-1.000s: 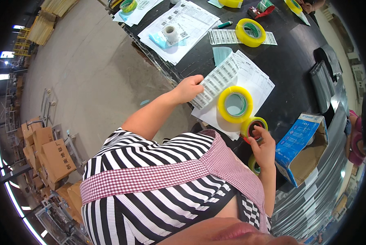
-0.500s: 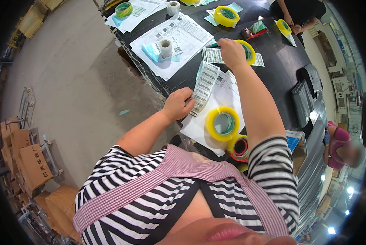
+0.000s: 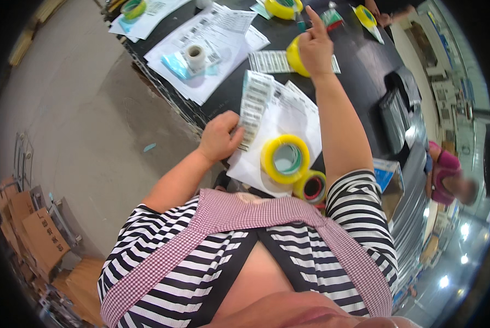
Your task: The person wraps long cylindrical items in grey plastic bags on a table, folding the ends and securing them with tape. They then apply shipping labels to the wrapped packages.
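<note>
My left hand (image 3: 222, 135) is closed at the lower left edge of a strip of barcode labels (image 3: 255, 104), its thumb and fingers against the strip. The strip lies over white printed sheets (image 3: 292, 112). My right hand (image 3: 317, 50) is reached out over the table, index finger stretched away and the other fingers curled. A thin teal stick like a pen (image 3: 301, 25) juts out beside the curled fingers. Under that hand, partly hidden, a yellow tape roll (image 3: 296, 57) rests on a second barcode label strip (image 3: 269, 62).
Near my body are a large yellow tape roll (image 3: 285, 159) and a roll with a red core (image 3: 313, 187). A small white roll (image 3: 195, 56) sits on papers at left. A black bag (image 3: 393, 121) lies right. Another person's hand (image 3: 383, 19) is at the far right.
My right hand has moved farther away and lifted, its index finger now stretched out and the teal stick turned. My left hand stays at the label strip. The whole view has shifted slightly.
</note>
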